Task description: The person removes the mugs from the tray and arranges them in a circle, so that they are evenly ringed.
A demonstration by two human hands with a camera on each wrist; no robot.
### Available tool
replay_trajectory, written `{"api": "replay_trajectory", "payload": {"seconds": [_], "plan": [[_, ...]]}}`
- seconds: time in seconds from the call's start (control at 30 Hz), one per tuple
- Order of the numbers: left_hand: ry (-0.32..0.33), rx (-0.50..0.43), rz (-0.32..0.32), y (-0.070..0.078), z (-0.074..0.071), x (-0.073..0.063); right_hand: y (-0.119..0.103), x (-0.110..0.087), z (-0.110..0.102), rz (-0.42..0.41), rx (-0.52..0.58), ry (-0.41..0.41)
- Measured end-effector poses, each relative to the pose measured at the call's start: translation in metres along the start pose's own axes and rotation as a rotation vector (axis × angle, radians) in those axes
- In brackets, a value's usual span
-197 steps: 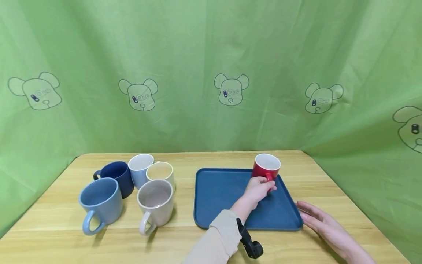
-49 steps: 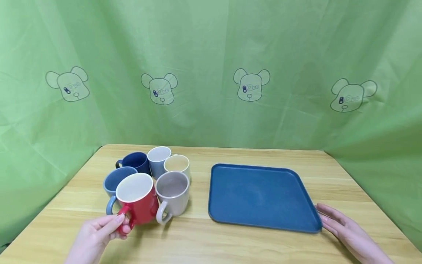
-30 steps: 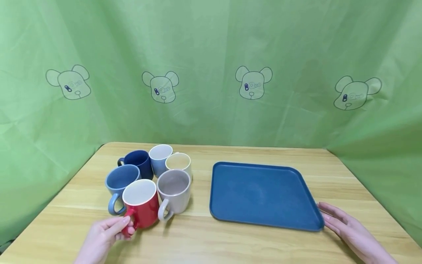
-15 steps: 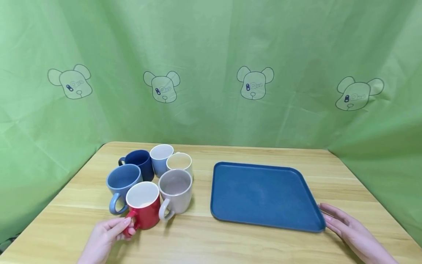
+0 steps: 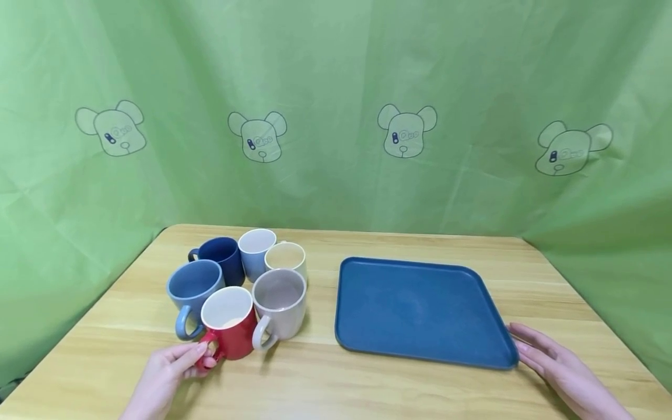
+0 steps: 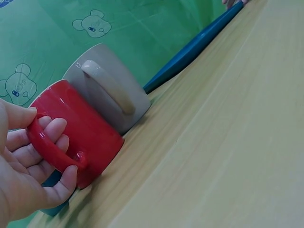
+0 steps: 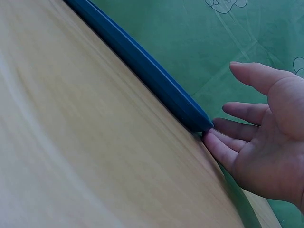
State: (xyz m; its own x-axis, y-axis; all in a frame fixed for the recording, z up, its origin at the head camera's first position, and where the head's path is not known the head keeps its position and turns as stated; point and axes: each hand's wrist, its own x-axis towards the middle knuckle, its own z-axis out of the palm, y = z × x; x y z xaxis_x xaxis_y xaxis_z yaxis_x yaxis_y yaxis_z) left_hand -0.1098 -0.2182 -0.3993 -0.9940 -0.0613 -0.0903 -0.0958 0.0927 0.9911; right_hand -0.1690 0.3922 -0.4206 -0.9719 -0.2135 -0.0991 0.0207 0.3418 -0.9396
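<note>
A red mug [image 5: 236,332] with a white inside stands upright at the front of the mug cluster. My left hand [image 5: 165,373] holds it by the handle; in the left wrist view the fingers [image 6: 35,154] reach behind the handle loop and the thumb is at its top. Close on its right is a grey mug [image 5: 283,318], and a light blue mug [image 5: 194,283] is behind it to the left. My right hand [image 5: 562,373] lies at the near right corner of a blue tray [image 5: 420,315], fingers extended, with fingertips at the tray's edge in the right wrist view.
Behind the front mugs stand a dark blue mug [image 5: 226,259], a mug with pale blue outside and white inside [image 5: 255,265], and a cream mug [image 5: 294,259]. The wooden table [image 5: 325,385] runs back to a green curtain [image 5: 336,116] printed with bear heads.
The red mug has gone from the tray to the left, carried by my left hand, and come down beside the grey mug. Lately it shifted only slightly. My right hand stays at the tray corner.
</note>
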Motion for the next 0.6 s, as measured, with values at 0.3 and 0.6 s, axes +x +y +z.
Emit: {"api": "replay_trajectory", "payload": {"seconds": [0.3, 0.6], "plan": [[0.034, 0.094, 0.004, 0.006, 0.002, -0.001, 0.002, -0.001, -0.001, -0.012, 0.014, 0.000], [0.356, 0.545, 0.116, 0.036, 0.003, -0.014, -0.009, -0.002, -0.001, 0.017, -0.137, 0.031]]}}
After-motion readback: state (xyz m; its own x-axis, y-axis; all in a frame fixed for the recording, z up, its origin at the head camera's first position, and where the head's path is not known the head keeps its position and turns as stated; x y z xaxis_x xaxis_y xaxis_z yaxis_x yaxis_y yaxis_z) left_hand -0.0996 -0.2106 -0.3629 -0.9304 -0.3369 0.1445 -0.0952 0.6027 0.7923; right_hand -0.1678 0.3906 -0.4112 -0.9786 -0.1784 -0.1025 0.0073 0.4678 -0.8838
